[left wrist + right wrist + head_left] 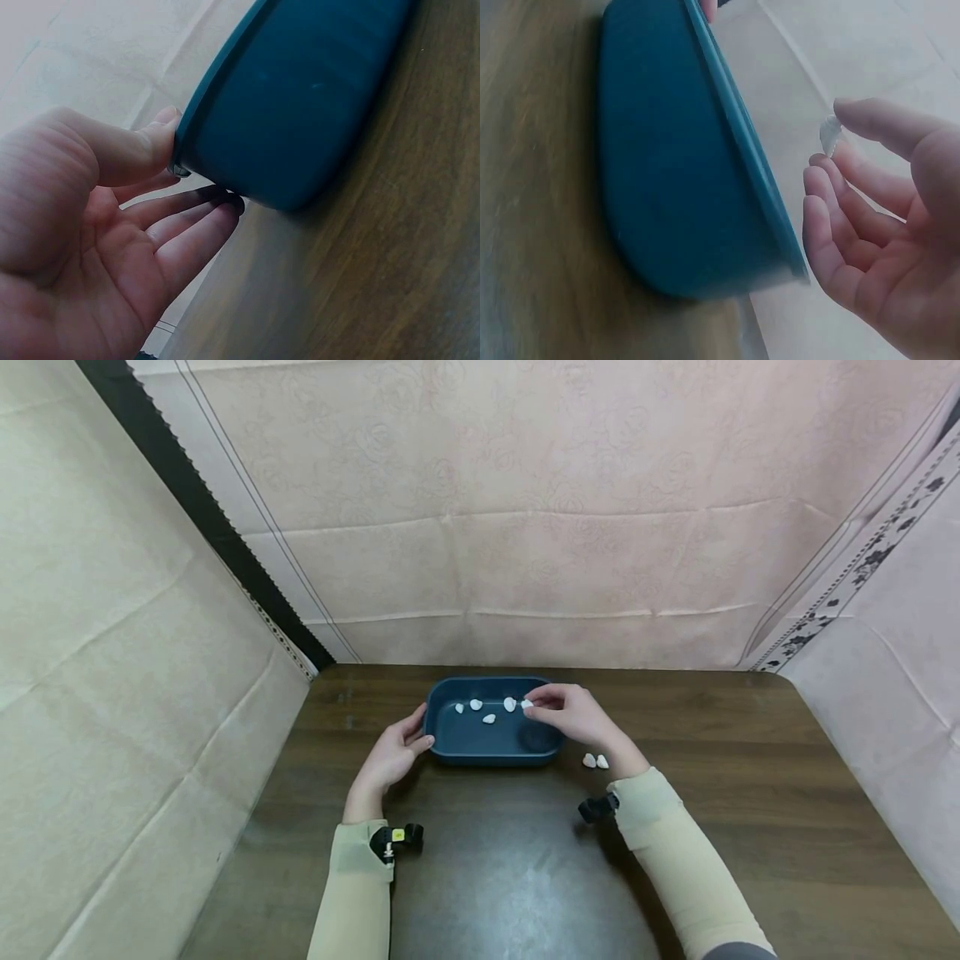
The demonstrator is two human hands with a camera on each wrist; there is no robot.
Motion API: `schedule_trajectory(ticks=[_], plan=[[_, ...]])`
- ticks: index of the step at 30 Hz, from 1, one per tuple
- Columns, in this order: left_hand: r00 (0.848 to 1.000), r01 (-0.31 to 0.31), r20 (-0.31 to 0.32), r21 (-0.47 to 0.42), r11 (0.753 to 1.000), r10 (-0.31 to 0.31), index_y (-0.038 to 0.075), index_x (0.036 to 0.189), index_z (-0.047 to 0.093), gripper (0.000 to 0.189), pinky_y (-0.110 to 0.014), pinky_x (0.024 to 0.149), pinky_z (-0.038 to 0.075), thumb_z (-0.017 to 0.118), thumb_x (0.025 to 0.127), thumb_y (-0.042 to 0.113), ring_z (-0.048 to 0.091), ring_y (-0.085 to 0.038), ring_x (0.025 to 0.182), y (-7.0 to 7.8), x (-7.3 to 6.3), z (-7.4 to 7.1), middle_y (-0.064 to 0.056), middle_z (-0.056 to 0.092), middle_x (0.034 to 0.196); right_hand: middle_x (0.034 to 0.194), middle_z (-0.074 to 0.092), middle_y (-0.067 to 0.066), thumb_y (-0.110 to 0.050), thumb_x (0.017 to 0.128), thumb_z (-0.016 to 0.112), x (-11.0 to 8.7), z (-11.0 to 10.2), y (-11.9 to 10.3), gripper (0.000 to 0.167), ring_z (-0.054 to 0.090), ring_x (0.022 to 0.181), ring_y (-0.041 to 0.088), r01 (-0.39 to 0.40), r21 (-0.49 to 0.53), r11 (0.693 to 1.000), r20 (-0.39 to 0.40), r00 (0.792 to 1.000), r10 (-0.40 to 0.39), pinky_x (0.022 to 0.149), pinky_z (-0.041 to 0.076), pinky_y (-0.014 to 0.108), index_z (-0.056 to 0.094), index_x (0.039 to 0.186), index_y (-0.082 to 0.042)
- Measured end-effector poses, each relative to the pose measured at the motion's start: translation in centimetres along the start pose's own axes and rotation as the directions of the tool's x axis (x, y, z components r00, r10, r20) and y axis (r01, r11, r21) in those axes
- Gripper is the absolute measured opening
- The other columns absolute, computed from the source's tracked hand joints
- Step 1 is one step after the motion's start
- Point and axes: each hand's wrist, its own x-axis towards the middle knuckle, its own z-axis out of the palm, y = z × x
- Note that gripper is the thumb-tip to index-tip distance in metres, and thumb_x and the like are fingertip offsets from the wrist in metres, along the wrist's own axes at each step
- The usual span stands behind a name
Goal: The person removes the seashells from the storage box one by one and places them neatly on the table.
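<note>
A dark blue rectangular tray (495,758) stands on the table, and several small white shells (489,719) lie inside it. At the tray's left end my left hand (393,754) holds on, its thumb (142,146) at the rim and its other fingers against the outer wall. Above the right part of the tray, my right hand (576,713) pinches one pale, ridged shell (829,136) between thumb and fingertips. Two more white shells (596,761) lie on the table to the right of the tray, by the right wrist.
The brown wooden table (480,860) extends around the tray. A pale patterned cloth (525,568) hangs behind its far edge, with further cloths at the left and right sides. Small black cameras are strapped to both wrists.
</note>
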Motion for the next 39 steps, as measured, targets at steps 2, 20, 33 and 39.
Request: schedule_trajectory(ticks=[2, 20, 33, 39], plan=[[1.0, 0.003, -0.001, -0.004, 1.0, -0.003, 0.013, 0.17, 0.031, 0.066, -0.049, 0.118, 0.042, 0.06, 0.111, 0.011, 0.045, -0.033, 0.151, 0.1, 0.0, 0.0, -0.012, 0.032, 0.173, 0.111, 0.076, 0.001, -0.039, 0.1, 0.078, -0.5, -0.3, 0.4, 0.035, 0.067, 0.099, 0.025, -0.005, 0.014, 1.0, -0.015, 1.0, 0.005, 0.087, 0.061, 0.036, 0.078, 0.126, -0.015], [1.0, 0.0, 0.002, -0.013, 1.0, 0.0, 0.012, 0.17, 0.031, 0.065, -0.049, 0.118, 0.042, 0.059, 0.111, 0.009, 0.046, -0.034, 0.15, 0.1, 0.0, 0.1, -0.015, 0.032, 0.172, 0.109, 0.077, 0.003, -0.035, 0.098, 0.082, -5.2, -2.3, 3.3, 0.034, 0.07, 0.099, 0.026, -0.03, 0.09, 0.996, -0.079, 0.996, 0.037, 0.082, 0.061, 0.03, 0.078, 0.125, -0.015], [1.0, 0.011, -0.012, -0.005, 1.0, -0.011, 0.014, 0.17, 0.032, 0.066, -0.049, 0.116, 0.043, 0.06, 0.111, 0.011, 0.048, -0.034, 0.149, -0.2, 0.1, 0.1, -0.014, 0.034, 0.172, 0.109, 0.077, 0.003, -0.036, 0.097, 0.083, -10.3, -5.1, 6.3, 0.04, 0.07, 0.098, 0.023, -0.072, -0.02, 0.997, -0.113, 0.991, 0.069, 0.085, 0.06, 0.025, 0.076, 0.128, -0.013], [1.0, 0.011, -0.009, 0.002, 1.0, -0.011, 0.014, 0.17, 0.031, 0.066, -0.048, 0.117, 0.042, 0.06, 0.111, 0.013, 0.048, -0.033, 0.149, -0.1, 0.0, 0.2, -0.013, 0.033, 0.173, 0.108, 0.077, 0.002, -0.031, 0.097, 0.083, -11.6, -5.8, 7.1, 0.036, 0.071, 0.098, 0.021, -0.079, -0.05, 0.996, -0.079, 0.994, 0.075, 0.087, 0.059, 0.024, 0.077, 0.126, -0.011]])
